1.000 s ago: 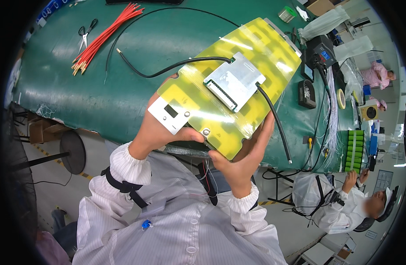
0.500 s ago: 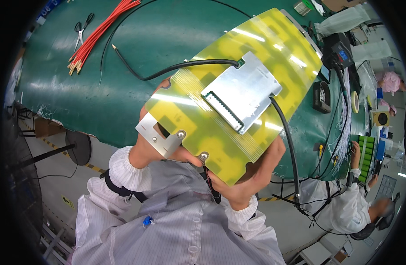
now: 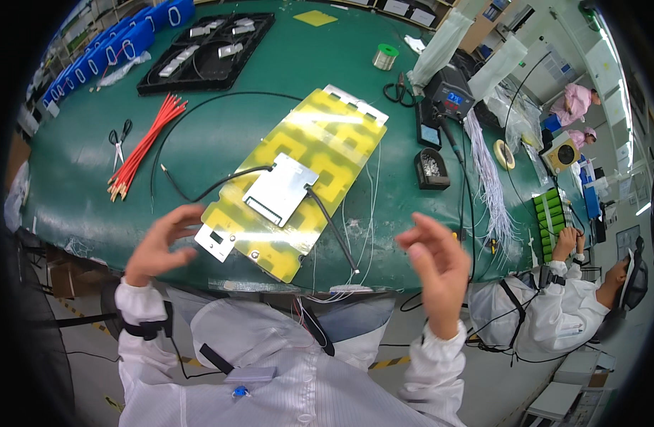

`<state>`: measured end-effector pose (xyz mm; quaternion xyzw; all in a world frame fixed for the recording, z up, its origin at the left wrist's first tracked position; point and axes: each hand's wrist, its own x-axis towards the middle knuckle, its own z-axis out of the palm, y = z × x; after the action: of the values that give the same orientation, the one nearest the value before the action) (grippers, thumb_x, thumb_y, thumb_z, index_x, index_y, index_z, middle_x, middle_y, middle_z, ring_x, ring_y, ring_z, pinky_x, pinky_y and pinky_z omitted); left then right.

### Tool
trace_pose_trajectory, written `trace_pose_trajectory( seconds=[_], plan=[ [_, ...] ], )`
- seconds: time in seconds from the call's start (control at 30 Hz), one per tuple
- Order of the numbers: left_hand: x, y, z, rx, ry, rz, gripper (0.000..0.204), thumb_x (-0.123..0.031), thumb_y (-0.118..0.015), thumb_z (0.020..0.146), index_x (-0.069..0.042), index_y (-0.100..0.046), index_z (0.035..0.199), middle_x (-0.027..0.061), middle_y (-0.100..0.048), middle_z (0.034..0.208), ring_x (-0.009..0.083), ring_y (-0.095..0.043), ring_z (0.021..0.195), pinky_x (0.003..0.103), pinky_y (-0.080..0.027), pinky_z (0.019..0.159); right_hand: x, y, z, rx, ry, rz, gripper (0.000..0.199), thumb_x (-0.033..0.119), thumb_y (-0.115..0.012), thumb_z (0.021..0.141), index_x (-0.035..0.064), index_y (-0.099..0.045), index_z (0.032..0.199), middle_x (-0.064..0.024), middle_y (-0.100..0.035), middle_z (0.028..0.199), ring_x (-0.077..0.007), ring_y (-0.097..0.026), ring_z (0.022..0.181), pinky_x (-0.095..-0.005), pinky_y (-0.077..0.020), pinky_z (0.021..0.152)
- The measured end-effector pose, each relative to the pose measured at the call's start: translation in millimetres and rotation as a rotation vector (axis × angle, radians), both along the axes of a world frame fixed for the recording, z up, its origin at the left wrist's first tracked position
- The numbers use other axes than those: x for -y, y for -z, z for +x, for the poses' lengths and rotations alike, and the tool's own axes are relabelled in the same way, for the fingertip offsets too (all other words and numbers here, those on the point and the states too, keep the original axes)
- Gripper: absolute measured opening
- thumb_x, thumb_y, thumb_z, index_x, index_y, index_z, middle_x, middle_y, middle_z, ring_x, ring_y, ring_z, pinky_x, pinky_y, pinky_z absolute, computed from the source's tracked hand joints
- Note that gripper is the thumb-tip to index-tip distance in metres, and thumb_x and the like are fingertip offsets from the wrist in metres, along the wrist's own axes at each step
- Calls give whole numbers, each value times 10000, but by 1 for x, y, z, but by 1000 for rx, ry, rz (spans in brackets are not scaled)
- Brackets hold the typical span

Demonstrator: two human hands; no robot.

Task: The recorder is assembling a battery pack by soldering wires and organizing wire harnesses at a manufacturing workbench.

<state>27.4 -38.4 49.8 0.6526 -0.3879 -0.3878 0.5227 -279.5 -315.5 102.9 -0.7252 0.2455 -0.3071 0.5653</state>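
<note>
On the green table lies a battery pack covered in yellow insulating board (image 3: 334, 171), slanting away to the right. A silver metal-cased circuit module (image 3: 281, 188) sits on top of it, with a black cable (image 3: 231, 176) leaving its left side and a shorter black cable (image 3: 334, 224) its right. My left hand (image 3: 166, 242) is open beside the near left corner, close to the metal end plate (image 3: 213, 243). Held clear of the pack on its right, my right hand (image 3: 437, 260) is open with nothing in it. Thin white wires (image 3: 372, 206) run out from beside the pack.
Red cables (image 3: 146, 147) and scissors (image 3: 119, 144) lie at left. Behind are a black tray (image 3: 207, 80) and blue cases (image 3: 106, 53). A soldering station (image 3: 448, 96), solder spool (image 3: 385, 57), small black box (image 3: 431, 169) and white wires (image 3: 489, 185) stand right. A co-worker (image 3: 547, 313) handles green cells (image 3: 547, 220).
The pack, held up in both hands before, now rests on the table. Both hands have let go and moved apart, and the view takes in more of the table.
</note>
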Motion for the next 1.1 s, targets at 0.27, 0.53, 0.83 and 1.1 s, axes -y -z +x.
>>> trace_pose_trajectory(
  seconds=[0.27,0.53,0.83,1.1],
  plan=[
    [63,-107,61,527,64,8,130,-53,-609,829,9,-643,938,64,-620,910,141,-606,872,281,-489,703,91,2,90,-44,25,-488,287,110,-651,818,21,-641,1092,-95,-614,1037,-212,-588,943,-327,-484,779],
    [241,-83,98,883,404,-157,306,-119,-631,845,-38,-638,1140,103,-568,1088,209,-563,942,328,-479,781,110,8,139,-304,133,-822,369,273,-757,729,20,-671,984,-85,-625,1026,-296,-548,984,-377,-453,854],
    [301,-62,109,808,580,-198,270,-198,-715,797,-80,-713,1040,74,-561,1036,209,-545,927,339,-472,807,103,13,135,-306,247,-847,385,279,-796,695,39,-716,986,-83,-575,1020,-278,-514,976,-376,-445,816],
    [302,-55,116,881,507,-225,310,-301,-768,727,-132,-741,985,40,-575,983,199,-558,900,327,-483,730,98,7,138,-373,238,-807,401,290,-796,696,31,-713,990,-82,-531,920,-254,-508,888,-364,-439,752]
  ],
)
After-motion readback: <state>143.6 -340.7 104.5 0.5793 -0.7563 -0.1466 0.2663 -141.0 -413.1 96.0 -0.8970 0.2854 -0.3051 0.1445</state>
